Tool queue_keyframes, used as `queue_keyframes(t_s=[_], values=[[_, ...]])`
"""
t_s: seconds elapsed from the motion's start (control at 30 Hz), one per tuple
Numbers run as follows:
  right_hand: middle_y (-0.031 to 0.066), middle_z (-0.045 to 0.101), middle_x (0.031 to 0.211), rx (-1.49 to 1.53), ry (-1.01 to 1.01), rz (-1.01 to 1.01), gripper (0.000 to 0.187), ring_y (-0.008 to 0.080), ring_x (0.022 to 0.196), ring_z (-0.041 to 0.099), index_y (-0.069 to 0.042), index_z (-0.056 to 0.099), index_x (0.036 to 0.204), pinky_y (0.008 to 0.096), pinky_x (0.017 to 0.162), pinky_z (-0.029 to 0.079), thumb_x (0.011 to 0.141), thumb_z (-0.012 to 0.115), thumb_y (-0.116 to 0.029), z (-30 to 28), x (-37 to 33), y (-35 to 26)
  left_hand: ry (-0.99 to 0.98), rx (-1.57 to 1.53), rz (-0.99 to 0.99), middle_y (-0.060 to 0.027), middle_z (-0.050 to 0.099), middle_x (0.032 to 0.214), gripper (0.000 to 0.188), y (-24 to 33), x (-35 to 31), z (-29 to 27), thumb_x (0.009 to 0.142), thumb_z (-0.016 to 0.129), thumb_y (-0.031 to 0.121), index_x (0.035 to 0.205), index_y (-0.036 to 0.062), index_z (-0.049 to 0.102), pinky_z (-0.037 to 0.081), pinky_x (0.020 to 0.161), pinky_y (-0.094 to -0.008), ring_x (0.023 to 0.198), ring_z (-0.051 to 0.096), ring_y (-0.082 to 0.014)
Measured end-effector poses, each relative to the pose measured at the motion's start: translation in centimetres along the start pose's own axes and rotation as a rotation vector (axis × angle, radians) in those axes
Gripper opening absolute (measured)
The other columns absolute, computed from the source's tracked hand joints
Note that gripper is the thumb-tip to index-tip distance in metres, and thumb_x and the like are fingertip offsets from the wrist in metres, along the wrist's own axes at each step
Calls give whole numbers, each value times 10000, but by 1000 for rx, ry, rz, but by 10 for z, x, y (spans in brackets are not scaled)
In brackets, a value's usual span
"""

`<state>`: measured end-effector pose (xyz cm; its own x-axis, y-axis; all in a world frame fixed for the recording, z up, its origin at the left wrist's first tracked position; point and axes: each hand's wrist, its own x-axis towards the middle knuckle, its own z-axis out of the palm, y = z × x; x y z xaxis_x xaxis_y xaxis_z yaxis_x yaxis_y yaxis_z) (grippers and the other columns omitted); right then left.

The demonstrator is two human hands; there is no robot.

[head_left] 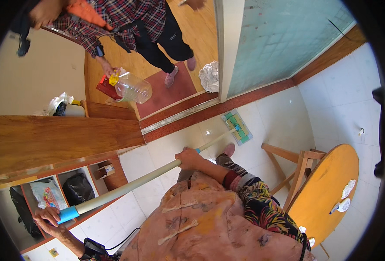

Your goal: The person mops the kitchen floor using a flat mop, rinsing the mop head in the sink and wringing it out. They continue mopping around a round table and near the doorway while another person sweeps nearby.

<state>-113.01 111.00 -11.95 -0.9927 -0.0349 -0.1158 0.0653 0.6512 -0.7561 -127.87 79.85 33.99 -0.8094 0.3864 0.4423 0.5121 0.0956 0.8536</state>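
A flat mop with a long pale handle runs slantwise across the view. My left hand grips the blue cap at the handle's upper end. Farther along, my right hand is wrapped round the handle, just above a blue joint. The mop's rectangular green and yellow head rests on the white tiled floor, close to the dark red threshold. One of my shoes stands near the mop head.
In the doorway a person in a plaid shirt holds a large clear plastic bottle and something red. A round wooden table stands right. A wooden cabinet with cubbyholes is left. A frosted glass panel borders the doorway.
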Motion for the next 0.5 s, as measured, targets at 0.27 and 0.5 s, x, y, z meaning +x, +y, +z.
queue_keyframes(t_s=[0.27, 0.5], values=[[140, 676, 729, 10, 4, 9, 154, 342, 704, 670, -124, 681, 809, 487, 724, 497, 688, 620, -196, -43, -46, 50, 207, 82, -318, 21, 446, 544, 377, -25, -45, 6, 1005, 466, 438, 936, 83, 570, 445, 639, -270, 536, 471, -107], [124, 626, 775, -215, 236, 309, 72, 353, 813, 604, -87, 597, 720, 465, 736, 459, 660, 635, -99, -104, -142, 232, -444, 207, -905, -141, 691, 933, 419, -99, -94, 170, 990, 519, 355, 1144, -22, 619, 557, 564, -266, 699, 669, -196]])
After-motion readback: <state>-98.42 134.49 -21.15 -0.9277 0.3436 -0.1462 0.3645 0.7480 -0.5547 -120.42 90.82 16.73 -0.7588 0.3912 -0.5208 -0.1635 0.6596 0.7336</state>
